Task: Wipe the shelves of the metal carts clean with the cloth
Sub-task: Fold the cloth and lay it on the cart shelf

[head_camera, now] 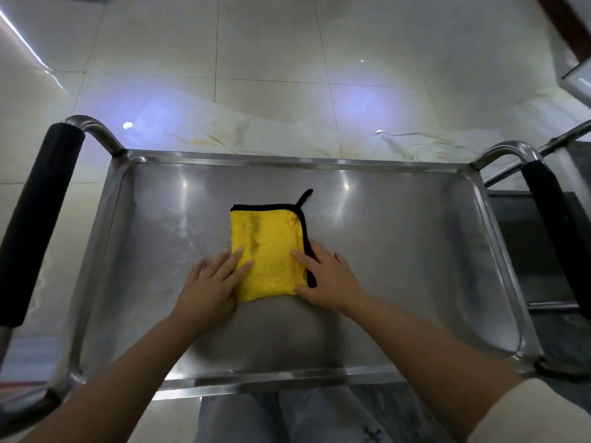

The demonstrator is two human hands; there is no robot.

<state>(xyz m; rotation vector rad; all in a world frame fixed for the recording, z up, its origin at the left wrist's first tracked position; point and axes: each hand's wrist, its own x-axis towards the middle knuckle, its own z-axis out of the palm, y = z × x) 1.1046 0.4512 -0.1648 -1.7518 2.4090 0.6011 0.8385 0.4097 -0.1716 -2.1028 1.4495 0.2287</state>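
Yellow cloth [268, 251] lies mid-shelf [415, 251], long axis near-to-far. We note left hand [212, 282] and right hand [326, 279] flat, fingers straight, pressing its near corners, equally close.

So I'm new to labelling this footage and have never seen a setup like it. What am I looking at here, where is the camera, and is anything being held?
There is no machine here: a person works with two bare hands. The single picture comes from a wide-angle camera on the person's head, looking forward and down, so the arms reach in from the bottom and the edges look bent. Below them is the top shelf of a metal cart, a shiny steel tray with a raised rim and a black-padded handle at each side. On it lies a folded yellow cloth with black trim. The left hand and right hand rest flat on the cloth's near corners with straight fingers, pressing it down; neither grips it. Beyond the cart is a pale tiled floor.
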